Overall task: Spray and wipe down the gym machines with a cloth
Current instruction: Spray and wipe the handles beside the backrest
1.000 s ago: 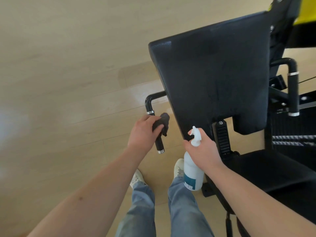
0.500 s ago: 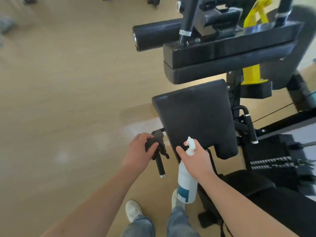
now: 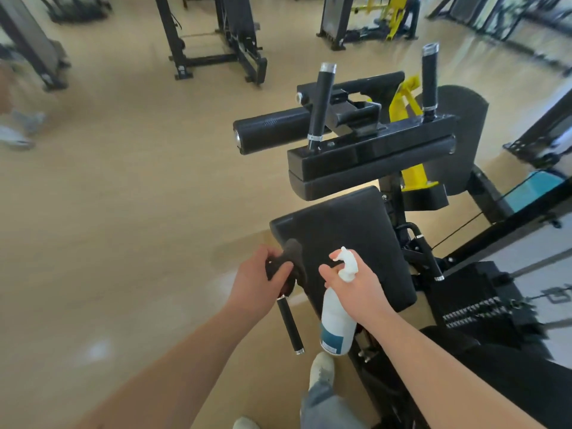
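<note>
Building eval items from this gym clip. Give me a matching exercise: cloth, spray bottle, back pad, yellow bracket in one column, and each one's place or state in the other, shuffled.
Things
1. cloth
2. spray bottle
3. back pad
4. yellow bracket

Places or states
A. held at the neck by the right hand
B. behind the arm pad
C. gripped by the left hand around the side handle
D. black, just beyond both hands

Pairs: 1-C, 2-A, 3-D, 4-B
</note>
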The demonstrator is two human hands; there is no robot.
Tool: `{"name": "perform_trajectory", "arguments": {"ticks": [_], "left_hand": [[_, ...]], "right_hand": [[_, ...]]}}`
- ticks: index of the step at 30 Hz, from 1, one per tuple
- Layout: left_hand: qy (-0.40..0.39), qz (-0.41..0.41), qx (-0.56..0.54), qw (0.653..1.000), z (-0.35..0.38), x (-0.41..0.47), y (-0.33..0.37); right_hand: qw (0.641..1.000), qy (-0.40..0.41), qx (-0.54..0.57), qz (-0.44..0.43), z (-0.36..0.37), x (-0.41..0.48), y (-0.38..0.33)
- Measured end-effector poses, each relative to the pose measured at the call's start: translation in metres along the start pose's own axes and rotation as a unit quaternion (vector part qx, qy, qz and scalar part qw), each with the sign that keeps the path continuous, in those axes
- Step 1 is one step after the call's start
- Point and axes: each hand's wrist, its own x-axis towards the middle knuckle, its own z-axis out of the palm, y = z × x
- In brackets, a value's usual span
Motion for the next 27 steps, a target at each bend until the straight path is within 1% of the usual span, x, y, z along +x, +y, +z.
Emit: {"name": "perform_trajectory", "arguments": {"ticks": [4,7,11,14,17,20,22,24,27], "left_hand": [[0.005,-0.039,-0.068,0.997,0.016,0.013,0.014],[0.0,-0.076,-0.081,0.994,0.033,0.027,0.033],[0.003,-0.132,-0.15,0.98,0.06,0.051,0.057],[0.022,-0.18,-0.244,0.953,0.074,0.071,0.077],[0.017,-0.228,-0.317,0.92,0.086,0.081,0.084],[0.02,-0.263,-0.383,0.885,0.094,0.086,0.083],[0.029,-0.287,-0.414,0.863,0.095,0.09,0.081],[0.04,-0.303,-0.425,0.852,0.092,0.095,0.079],[0.066,-0.304,-0.432,0.847,0.081,0.101,0.074]], "right_hand": [[1.0,-0.009,0.018,-0.014,-0.018,0.018,0.003],[0.999,-0.016,0.013,-0.033,-0.037,0.036,0.005],[0.997,-0.041,0.0,-0.073,-0.07,0.061,0.008],[0.991,-0.055,-0.031,-0.117,-0.089,0.083,0.008],[0.985,-0.063,-0.046,-0.152,-0.099,0.1,0.007],[0.98,-0.068,-0.061,-0.174,-0.1,0.112,0.002],[0.98,-0.071,-0.061,-0.174,-0.097,0.119,-0.003],[0.981,-0.066,-0.053,-0.173,-0.092,0.123,-0.008],[0.984,-0.052,-0.032,-0.168,-0.085,0.125,-0.018]]}}
